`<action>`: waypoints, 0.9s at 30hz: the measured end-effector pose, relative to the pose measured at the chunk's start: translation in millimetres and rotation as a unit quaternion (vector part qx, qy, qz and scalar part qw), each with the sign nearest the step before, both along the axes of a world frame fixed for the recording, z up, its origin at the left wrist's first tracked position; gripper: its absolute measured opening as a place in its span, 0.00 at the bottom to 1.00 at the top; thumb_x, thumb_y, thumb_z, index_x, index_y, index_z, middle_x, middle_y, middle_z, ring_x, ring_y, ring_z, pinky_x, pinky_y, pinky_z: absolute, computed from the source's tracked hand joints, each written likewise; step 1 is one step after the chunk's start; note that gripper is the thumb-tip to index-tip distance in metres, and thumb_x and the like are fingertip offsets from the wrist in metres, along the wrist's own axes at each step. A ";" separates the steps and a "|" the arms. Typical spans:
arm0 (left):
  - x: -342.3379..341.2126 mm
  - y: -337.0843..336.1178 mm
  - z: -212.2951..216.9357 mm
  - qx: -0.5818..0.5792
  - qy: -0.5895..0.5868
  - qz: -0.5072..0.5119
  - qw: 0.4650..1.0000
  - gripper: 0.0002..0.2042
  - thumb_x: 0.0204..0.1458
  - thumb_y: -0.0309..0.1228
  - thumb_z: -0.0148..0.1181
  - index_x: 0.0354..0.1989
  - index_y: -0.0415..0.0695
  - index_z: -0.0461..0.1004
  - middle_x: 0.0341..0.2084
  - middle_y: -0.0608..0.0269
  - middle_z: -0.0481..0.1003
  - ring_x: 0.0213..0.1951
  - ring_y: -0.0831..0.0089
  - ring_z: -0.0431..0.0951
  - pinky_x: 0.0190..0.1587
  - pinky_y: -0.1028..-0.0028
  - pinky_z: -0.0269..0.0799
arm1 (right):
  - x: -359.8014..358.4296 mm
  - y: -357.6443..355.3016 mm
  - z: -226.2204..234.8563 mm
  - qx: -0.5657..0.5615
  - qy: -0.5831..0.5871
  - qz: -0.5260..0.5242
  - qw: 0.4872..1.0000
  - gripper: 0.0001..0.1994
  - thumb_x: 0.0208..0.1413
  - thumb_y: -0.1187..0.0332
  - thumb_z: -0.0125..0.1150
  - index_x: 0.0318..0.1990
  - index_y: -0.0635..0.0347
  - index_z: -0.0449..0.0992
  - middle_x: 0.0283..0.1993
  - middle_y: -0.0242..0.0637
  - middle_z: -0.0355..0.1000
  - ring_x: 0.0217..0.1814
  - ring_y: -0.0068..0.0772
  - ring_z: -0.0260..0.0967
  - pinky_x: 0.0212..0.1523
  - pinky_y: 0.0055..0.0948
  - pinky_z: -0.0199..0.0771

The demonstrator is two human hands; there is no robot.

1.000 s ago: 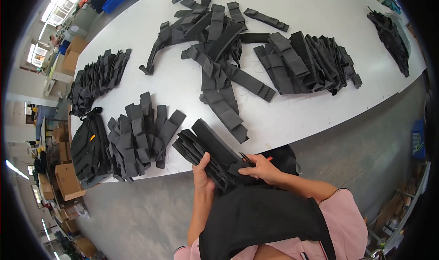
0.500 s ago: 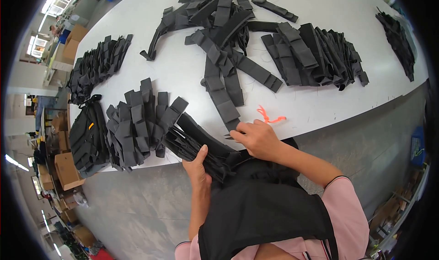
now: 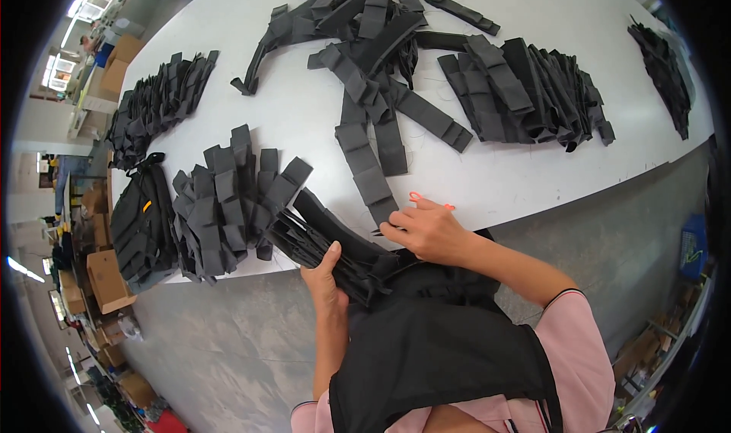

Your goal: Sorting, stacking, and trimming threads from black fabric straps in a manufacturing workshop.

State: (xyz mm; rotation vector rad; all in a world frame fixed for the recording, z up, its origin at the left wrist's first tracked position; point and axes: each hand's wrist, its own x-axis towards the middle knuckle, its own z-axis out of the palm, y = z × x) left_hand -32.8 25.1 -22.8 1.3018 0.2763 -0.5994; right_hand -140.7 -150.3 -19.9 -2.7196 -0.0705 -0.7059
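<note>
My left hand (image 3: 326,282) is closed around a stack of folded black fabric strips (image 3: 335,258), the thumb pressed on top, at the table's near edge. One strip of the stack stands apart from the rest and curves toward my right hand. My right hand (image 3: 428,233) is closed on thread snips (image 3: 378,233); only their dark tip shows past the fingers. A bright orange cord (image 3: 432,201) lies just behind its knuckles. Beside the fingertips is the end of a loose black strip (image 3: 367,175) with stitched sections.
On the white table (image 3: 525,182), a tangled heap of strips (image 3: 373,44) lies at the back. Strip bundles stand at right (image 3: 533,98), far left (image 3: 164,102) and near left (image 3: 221,212), beside a black bag (image 3: 143,220). Boxes and shelves line the left.
The orange cord has shifted left and toward me. My right hand has moved slightly, and the snips' tips, parted before, now show as one point. My left hand keeps its grip on the stack.
</note>
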 end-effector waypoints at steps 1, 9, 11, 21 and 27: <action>-0.2 -1.9 0.3 -0.001 0.001 -0.001 1.000 0.19 0.43 0.20 0.62 0.45 0.36 0.65 0.36 0.58 0.72 0.35 0.68 0.75 0.42 0.70 0.73 | 3.2 1.0 -2.3 -0.017 0.003 0.012 1.000 0.10 0.39 0.73 0.54 0.34 0.56 0.72 0.25 0.27 0.61 0.22 0.25 0.61 0.31 0.25 0.64; -2.0 4.2 -1.2 -0.002 0.005 0.010 1.000 0.20 0.42 0.20 0.61 0.46 0.36 0.65 0.37 0.57 0.72 0.37 0.66 0.75 0.43 0.69 0.74 | 2.9 1.4 -11.3 -0.020 0.036 0.034 0.999 0.05 0.43 0.70 0.55 0.29 0.56 0.71 0.28 0.28 0.62 0.22 0.26 0.61 0.39 0.36 0.70; -1.0 16.7 3.0 -0.017 0.002 -0.004 1.000 0.21 0.41 0.21 0.60 0.47 0.35 0.65 0.37 0.56 0.72 0.37 0.66 0.75 0.43 0.70 0.74 | -6.1 -0.3 -9.6 0.101 0.004 -0.046 0.994 0.07 0.43 0.70 0.59 0.32 0.56 0.72 0.29 0.30 0.64 0.24 0.29 0.64 0.35 0.34 0.70; 13.9 -3.4 9.8 -0.050 -0.043 -0.172 0.983 0.27 0.37 0.24 0.61 0.50 0.35 0.63 0.39 0.56 0.71 0.38 0.64 0.75 0.44 0.67 0.72 | 70.8 -49.5 -26.5 0.346 0.089 -0.264 0.896 0.14 0.48 0.67 0.56 0.44 0.57 0.68 0.36 0.43 0.72 0.35 0.46 0.71 0.34 0.39 0.69; 26.6 -11.6 13.3 -0.127 -0.019 -0.164 0.978 0.26 0.36 0.25 0.60 0.48 0.36 0.62 0.30 0.52 0.72 0.28 0.56 0.77 0.35 0.58 0.77 | 134.6 -70.2 -52.8 0.212 0.197 -0.210 0.934 0.15 0.45 0.73 0.54 0.42 0.56 0.64 0.36 0.48 0.69 0.37 0.54 0.70 0.35 0.47 0.70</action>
